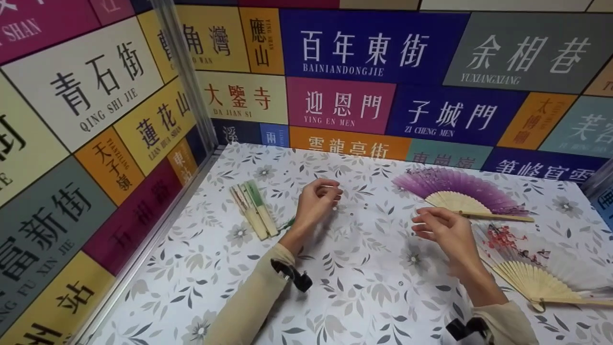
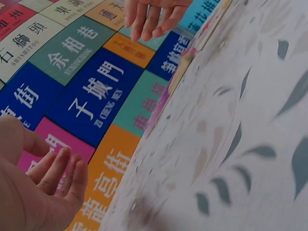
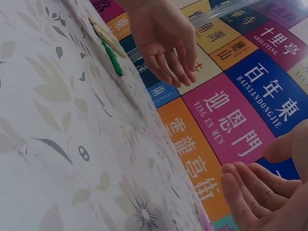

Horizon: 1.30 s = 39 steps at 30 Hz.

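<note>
My left hand point(image 1: 317, 203) is held over the middle of the table, its fingers loosely bent and nothing in them. To its left lie two folded fans point(image 1: 254, 208), side by side, with a green tassel point(image 3: 113, 57) near them in the right wrist view. My right hand point(image 1: 444, 232) hovers on the other side, also with relaxed fingers and no object. Just beyond it a purple fan point(image 1: 459, 189) is spread out. Beside its wrist lies a second spread fan point(image 1: 536, 268), white with red blossoms, running toward the right edge of the head view.
A patterned cloth with grey leaves covers the table point(image 1: 364, 287). Panels with coloured street-name signs form a back wall point(image 1: 373, 48) and a left wall point(image 1: 96, 143), meeting at a metal corner post point(image 1: 187, 72). Each wrist wears a black strap.
</note>
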Each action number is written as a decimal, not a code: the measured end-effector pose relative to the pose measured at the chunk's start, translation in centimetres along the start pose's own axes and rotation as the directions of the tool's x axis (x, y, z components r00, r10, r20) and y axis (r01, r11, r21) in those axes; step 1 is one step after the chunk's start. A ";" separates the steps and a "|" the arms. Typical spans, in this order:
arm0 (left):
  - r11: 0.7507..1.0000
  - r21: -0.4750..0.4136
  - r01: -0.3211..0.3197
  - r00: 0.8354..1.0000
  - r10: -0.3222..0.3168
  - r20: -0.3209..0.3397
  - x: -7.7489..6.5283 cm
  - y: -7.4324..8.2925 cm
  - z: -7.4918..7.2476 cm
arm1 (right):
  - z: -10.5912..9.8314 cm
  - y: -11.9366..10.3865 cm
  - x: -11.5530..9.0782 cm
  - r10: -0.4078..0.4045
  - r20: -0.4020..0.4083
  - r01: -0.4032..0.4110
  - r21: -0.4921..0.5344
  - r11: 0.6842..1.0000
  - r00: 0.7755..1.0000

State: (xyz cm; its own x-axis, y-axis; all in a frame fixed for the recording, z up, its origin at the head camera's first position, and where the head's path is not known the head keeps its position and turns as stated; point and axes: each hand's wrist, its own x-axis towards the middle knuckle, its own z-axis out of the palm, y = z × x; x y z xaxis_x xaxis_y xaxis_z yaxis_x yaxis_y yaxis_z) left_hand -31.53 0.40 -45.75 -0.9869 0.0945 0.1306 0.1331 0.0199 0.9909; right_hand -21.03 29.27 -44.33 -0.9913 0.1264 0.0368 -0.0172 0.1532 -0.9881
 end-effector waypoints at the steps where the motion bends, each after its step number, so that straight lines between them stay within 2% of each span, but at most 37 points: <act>1: 1.000 0.029 -0.002 1.000 0.002 -0.008 0.1 0.0 -0.5 | 0.3 0.1 0.1 -0.001 0.004 0.001 0.003 1.000 1.000; 4: 0.989 0.147 -0.016 0.999 0.021 -0.033 0.5 -0.3 -2.3 | 1.2 0.3 0.5 0.011 0.010 -0.011 0.020 1.000 1.000; 6: 0.970 0.242 -0.024 0.998 0.039 -0.055 0.8 -0.6 -3.6 | 1.8 0.5 0.7 0.024 0.015 -0.024 0.029 0.999 1.000; 13: 0.868 0.496 0.016 0.983 0.077 -0.167 1.8 -2.2 -7.2 | 3.3 0.7 0.8 0.055 0.040 -0.055 -0.010 0.998 0.998; 16: 0.814 0.579 0.045 0.968 0.108 -0.227 2.1 -2.8 -8.4 | 3.8 0.8 0.8 0.064 0.048 -0.063 -0.015 0.998 0.997; 20: 0.727 0.682 0.086 0.951 0.145 -0.275 2.4 -3.3 -9.8 | 4.4 0.7 0.8 0.071 0.053 -0.071 -0.006 0.997 0.996; 24: 0.613 0.780 0.130 0.937 0.181 -0.298 2.4 -3.5 -10.9 | 5.1 0.7 0.7 0.070 0.059 -0.069 -0.027 0.997 0.996; 27: 0.524 0.834 0.170 0.933 0.188 -0.308 2.5 -3.6 -11.6 | 5.6 0.8 0.6 0.065 0.074 -0.061 -0.059 0.996 0.995; 32: 0.410 0.889 0.205 0.940 0.171 -0.296 2.5 -3.9 -12.2 | 6.6 1.1 0.6 0.045 0.116 -0.031 -0.118 0.993 0.992; 35: 0.356 0.912 0.201 0.941 0.187 -0.281 2.6 -4.0 -12.4 | 7.1 1.2 0.6 0.024 0.138 -0.006 -0.131 0.991 0.990; 36: 0.347 0.916 0.199 0.941 0.192 -0.277 2.6 -4.0 -12.4 | 7.3 1.3 0.6 0.019 0.143 0.000 -0.132 0.991 0.989; 38: 0.344 0.917 0.201 0.941 0.192 -0.278 2.6 -4.0 -12.4 | 7.5 1.3 0.7 0.006 0.151 0.014 -0.128 0.992 0.988; 39: 0.351 0.915 0.200 0.942 0.189 -0.278 2.6 -3.9 -12.4 | 7.6 1.3 0.7 -0.002 0.153 0.022 -0.128 0.992 0.988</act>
State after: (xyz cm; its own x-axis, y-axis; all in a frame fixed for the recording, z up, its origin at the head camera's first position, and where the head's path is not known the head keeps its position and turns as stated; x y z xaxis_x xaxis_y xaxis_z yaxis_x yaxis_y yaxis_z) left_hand -35.74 -11.80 -48.92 -0.9298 -0.1840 0.3188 -0.0671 0.9363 0.3448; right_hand -22.71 22.08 -46.77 -0.9996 -0.0257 0.0153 -0.0219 0.2798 -0.9598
